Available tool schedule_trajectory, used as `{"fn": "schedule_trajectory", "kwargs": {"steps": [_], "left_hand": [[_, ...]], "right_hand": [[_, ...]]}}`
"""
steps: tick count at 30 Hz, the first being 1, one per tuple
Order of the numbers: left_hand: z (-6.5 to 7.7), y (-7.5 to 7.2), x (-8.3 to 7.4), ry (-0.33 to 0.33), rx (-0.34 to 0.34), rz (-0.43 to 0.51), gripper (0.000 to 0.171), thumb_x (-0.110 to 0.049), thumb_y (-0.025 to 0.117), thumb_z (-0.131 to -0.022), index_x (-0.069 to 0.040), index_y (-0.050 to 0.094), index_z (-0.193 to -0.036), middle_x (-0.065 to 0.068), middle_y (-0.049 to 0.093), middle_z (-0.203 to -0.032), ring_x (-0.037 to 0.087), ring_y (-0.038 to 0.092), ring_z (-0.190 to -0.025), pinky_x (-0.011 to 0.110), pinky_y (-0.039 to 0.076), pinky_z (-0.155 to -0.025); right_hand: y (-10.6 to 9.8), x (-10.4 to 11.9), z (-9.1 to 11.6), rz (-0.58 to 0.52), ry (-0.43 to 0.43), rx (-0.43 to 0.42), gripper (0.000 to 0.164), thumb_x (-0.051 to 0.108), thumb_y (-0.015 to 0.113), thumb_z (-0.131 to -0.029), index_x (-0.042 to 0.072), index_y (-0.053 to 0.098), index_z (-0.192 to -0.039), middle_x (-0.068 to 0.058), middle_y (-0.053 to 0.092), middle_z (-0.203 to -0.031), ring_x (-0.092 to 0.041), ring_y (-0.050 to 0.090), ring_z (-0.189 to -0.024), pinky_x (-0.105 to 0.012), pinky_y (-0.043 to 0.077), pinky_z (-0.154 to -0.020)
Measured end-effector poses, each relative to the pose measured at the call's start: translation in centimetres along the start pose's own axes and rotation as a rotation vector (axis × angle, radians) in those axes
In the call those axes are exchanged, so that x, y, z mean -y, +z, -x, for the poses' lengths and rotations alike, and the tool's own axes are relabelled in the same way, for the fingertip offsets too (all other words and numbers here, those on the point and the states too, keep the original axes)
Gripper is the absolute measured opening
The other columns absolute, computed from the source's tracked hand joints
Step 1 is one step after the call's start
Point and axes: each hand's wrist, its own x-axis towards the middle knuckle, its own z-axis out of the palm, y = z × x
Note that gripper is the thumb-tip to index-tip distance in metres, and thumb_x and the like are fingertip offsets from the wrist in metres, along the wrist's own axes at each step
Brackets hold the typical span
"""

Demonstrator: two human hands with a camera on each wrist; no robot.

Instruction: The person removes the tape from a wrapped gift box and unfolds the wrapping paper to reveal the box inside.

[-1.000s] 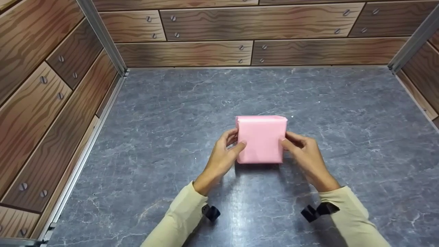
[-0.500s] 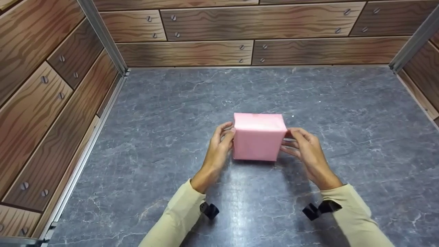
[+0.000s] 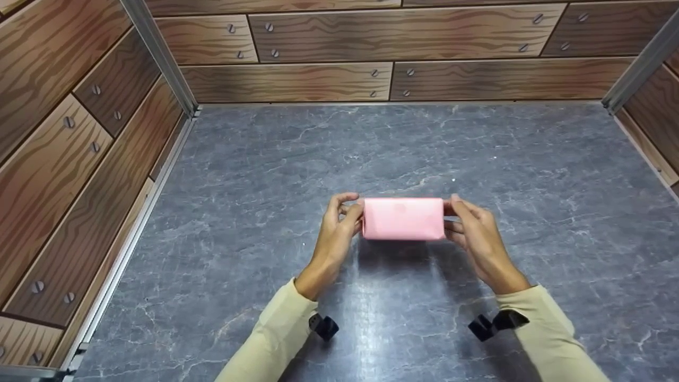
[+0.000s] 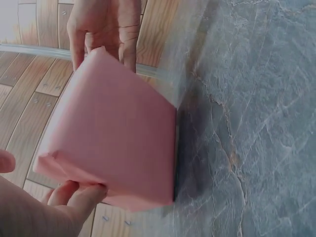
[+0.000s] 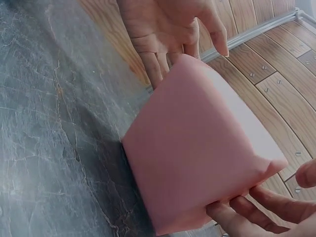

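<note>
A small box wrapped in pink paper (image 3: 403, 218) is held between the two hands, close over the grey marbled table. In the head view only one narrow face shows, with a dark shadow below it. My left hand (image 3: 335, 233) grips the box's left end, fingertips against the paper. From the other side my right hand (image 3: 476, 233) holds the right end with bent fingers. Both wrist views show a broad pink face of the box (image 4: 118, 128) leaning over the table, its lower edge near the surface. The thumb (image 5: 307, 174) stands off the box in the right wrist view.
Grey marbled table (image 3: 254, 175) spreads around the hands. Wood-plank printed walls (image 3: 318, 82) stand behind and at both sides, with metal rails (image 3: 159, 58) at the corners. Black wrist cameras (image 3: 324, 327) sit on both cream sleeves.
The pink box has turned from its broad face, through a view of two faces, to one narrow face. The thumbs have come off the broad face, and the hands now sit at its ends.
</note>
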Motion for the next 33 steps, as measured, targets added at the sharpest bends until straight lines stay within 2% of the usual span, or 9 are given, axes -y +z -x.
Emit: {"fn": "schedule_trajectory", "kwargs": {"steps": [4,8,12,17,21,28,33], "left_hand": [[0.0,0.0,0.3,0.009,-0.04,-0.067,0.031,-0.023,0.062,-0.098,0.0,0.058,-0.119,0.007,0.049,-0.09,0.018,0.059,-0.083,0.031,0.057,-0.082],[0.0,-0.1,0.5,0.025,-0.071,-0.165,0.027,-0.024,0.066,-0.096,-0.004,0.062,-0.113,0.002,0.051,-0.081,0.015,0.052,-0.073,0.026,0.047,-0.068],[0.1,-0.2,0.7,0.06,-0.076,-0.226,0.024,-0.022,0.068,-0.093,-0.005,0.064,-0.11,-0.001,0.051,-0.077,0.011,0.048,-0.067,0.024,0.041,-0.061],[0.2,-0.2,1.1,0.098,-0.075,-0.252,0.023,-0.019,0.071,-0.088,-0.003,0.065,-0.104,-0.001,0.053,-0.076,0.01,0.05,-0.065,0.023,0.044,-0.06],[0.2,-0.3,1.3,0.093,-0.072,-0.259,0.021,-0.018,0.072,-0.086,-0.003,0.065,-0.1,0.002,0.056,-0.078,0.011,0.054,-0.065,0.024,0.047,-0.061],[0.3,-0.4,1.4,0.087,-0.047,-0.274,0.019,-0.014,0.075,-0.084,-0.006,0.065,-0.097,0.005,0.062,-0.082,0.014,0.062,-0.07,0.025,0.053,-0.064],[0.4,-0.6,1.8,0.084,-0.039,-0.309,0.02,-0.009,0.076,-0.08,-0.004,0.065,-0.095,0.004,0.061,-0.081,0.014,0.06,-0.07,0.024,0.053,-0.066]], "right_hand": [[0.2,-0.2,0.0,-0.034,0.001,-0.011,0.037,0.03,0.052,-0.107,-0.005,0.062,-0.109,-0.011,0.061,-0.1,-0.017,0.073,-0.084,-0.03,0.061,-0.08],[0.5,-0.6,-0.1,-0.026,0.012,-0.012,0.035,0.03,0.055,-0.106,-0.005,0.058,-0.105,-0.011,0.059,-0.1,-0.016,0.072,-0.084,-0.029,0.061,-0.08],[0.5,-1.0,-0.2,-0.016,0.022,-0.011,0.025,0.025,0.061,-0.103,0.003,0.057,-0.092,-0.006,0.059,-0.098,-0.013,0.068,-0.086,-0.028,0.061,-0.08],[0.3,-1.3,0.0,0.053,0.021,-0.019,0.018,0.018,0.071,-0.096,0.006,0.062,-0.087,-0.007,0.054,-0.102,-0.013,0.061,-0.094,-0.025,0.059,-0.081],[0.1,-1.6,0.0,0.123,0.01,-0.025,0.015,0.015,0.075,-0.092,0.006,0.064,-0.087,-0.008,0.052,-0.104,-0.015,0.056,-0.099,-0.023,0.055,-0.08],[-0.2,-2.3,-0.1,0.197,-0.022,-0.003,0.015,0.009,0.077,-0.089,0.002,0.063,-0.09,-0.009,0.052,-0.103,-0.016,0.052,-0.09,-0.018,0.048,-0.067],[-0.4,-2.7,-0.1,0.22,-0.034,0.004,0.018,0.008,0.078,-0.087,0.001,0.062,-0.09,-0.01,0.051,-0.104,-0.018,0.051,-0.093,-0.019,0.049,-0.07]]}}
